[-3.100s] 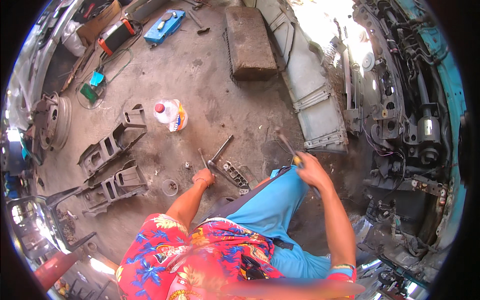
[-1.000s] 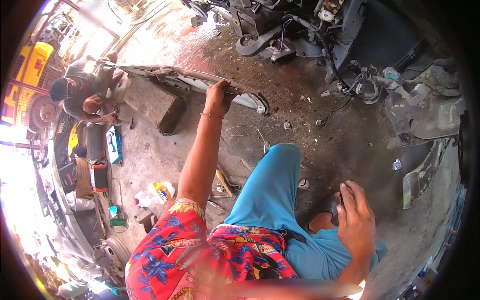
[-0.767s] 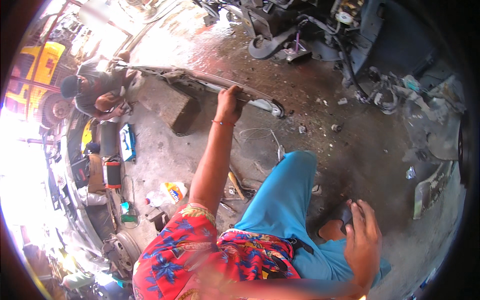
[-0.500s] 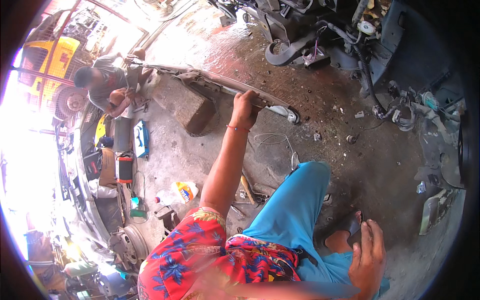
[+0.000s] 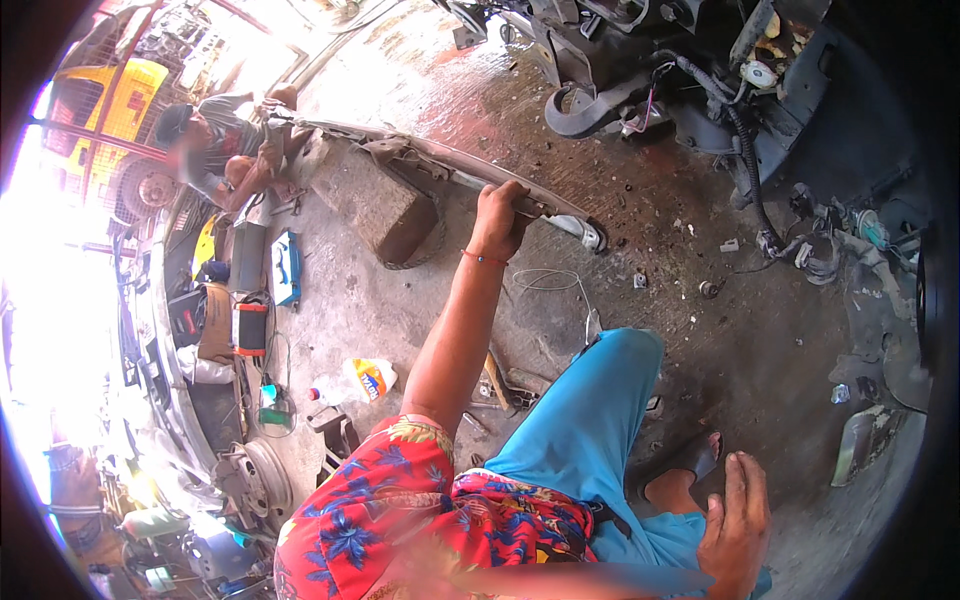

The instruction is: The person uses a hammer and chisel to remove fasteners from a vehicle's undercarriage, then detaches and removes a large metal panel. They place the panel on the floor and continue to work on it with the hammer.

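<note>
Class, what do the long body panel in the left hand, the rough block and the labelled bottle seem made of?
Long body panel: probably sheet metal, mostly dull; edge looks thin.
Rough block: wood or concrete, unfinished; coarse brown faces leave it open.
Labelled bottle: likely clear, smooth plastic; body looks see-through.

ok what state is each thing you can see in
left hand: closed on the panel
right hand: fingers extended, nothing visible in it
panel: gripped near one end
bottle: capped
rim: no tyre on it
wire: loosely looped
blue case: open or shut, unclear
block: on the floor
</note>
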### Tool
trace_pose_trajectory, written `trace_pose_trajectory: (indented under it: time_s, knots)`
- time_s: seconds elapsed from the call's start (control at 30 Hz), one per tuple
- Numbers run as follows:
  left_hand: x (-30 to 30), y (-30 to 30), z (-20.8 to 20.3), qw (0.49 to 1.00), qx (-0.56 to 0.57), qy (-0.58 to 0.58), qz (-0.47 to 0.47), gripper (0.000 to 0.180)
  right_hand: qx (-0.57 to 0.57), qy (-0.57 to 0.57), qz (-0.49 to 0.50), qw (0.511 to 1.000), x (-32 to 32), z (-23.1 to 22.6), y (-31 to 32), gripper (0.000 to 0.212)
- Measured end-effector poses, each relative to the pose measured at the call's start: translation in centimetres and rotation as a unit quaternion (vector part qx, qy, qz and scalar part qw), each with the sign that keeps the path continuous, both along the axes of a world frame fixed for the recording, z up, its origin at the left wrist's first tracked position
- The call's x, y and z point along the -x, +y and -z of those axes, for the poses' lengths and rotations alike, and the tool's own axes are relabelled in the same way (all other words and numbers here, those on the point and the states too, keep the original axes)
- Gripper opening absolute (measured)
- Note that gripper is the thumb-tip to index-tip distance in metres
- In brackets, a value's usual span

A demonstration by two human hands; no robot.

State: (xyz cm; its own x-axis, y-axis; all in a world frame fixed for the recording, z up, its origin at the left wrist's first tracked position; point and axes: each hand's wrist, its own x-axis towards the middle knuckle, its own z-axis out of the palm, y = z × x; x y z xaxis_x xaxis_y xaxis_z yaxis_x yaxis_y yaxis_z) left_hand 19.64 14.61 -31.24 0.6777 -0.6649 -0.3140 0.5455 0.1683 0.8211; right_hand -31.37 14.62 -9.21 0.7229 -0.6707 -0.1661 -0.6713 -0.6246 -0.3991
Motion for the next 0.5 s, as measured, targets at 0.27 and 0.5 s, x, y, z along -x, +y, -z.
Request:
trace_pose_trajectory:
  time_s: [0.27, 0.5]
  knots:
    - [-0.2, -0.2, 0.3, 1.0, 0.002, -0.006, -0.003, 0.009, -0.005, 0.004, -0.002, 1.0, -0.8, 0.1, 0.2, 0.042]
    - [-0.3, -0.4, 0.5, 1.0, -0.018, -0.008, -0.005, 0.016, -0.003, 0.008, -0.006, 1.0, -1.3, 0.0, 0.4, 0.042]
